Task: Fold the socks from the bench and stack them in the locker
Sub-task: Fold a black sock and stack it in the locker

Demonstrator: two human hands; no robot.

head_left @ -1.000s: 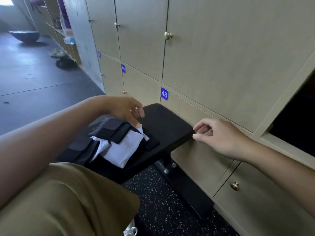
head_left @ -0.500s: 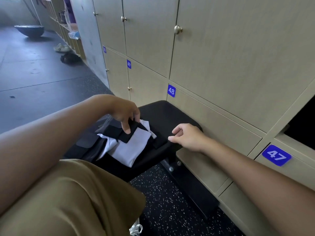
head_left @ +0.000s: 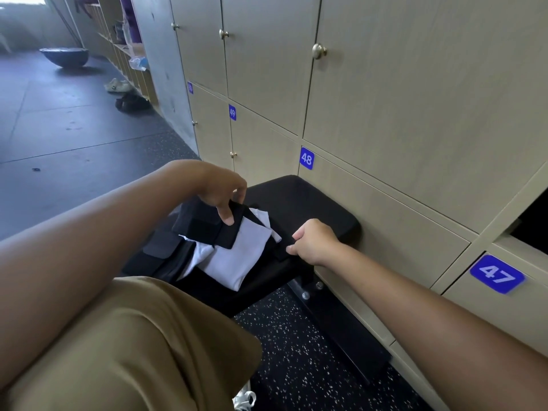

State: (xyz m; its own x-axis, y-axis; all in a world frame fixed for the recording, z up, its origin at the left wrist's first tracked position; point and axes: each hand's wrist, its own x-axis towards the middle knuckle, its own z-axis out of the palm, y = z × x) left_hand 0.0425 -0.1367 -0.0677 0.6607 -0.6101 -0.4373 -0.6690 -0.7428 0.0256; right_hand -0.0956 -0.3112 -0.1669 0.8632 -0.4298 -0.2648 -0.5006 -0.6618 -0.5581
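Pinching a black sock (head_left: 221, 229) in the left hand (head_left: 219, 191) while the right hand (head_left: 311, 243) grips another by the bench (head_left: 311, 203) edge risks dragging the loose white sock (head_left: 234, 256) off.

In the middle of the frame a black bench (head_left: 299, 203) stands against a wall of beige lockers (head_left: 400, 114). On the bench lies a small pile of socks, some black, some white (head_left: 234, 259). The left hand (head_left: 221, 192) pinches a black sock (head_left: 219, 232) on top of the pile, between thumb and fingers. The right hand (head_left: 315, 243) is closed on another black sock (head_left: 280, 252) at the right side of the pile. At the right edge one locker (head_left: 533, 223) is open and dark inside.
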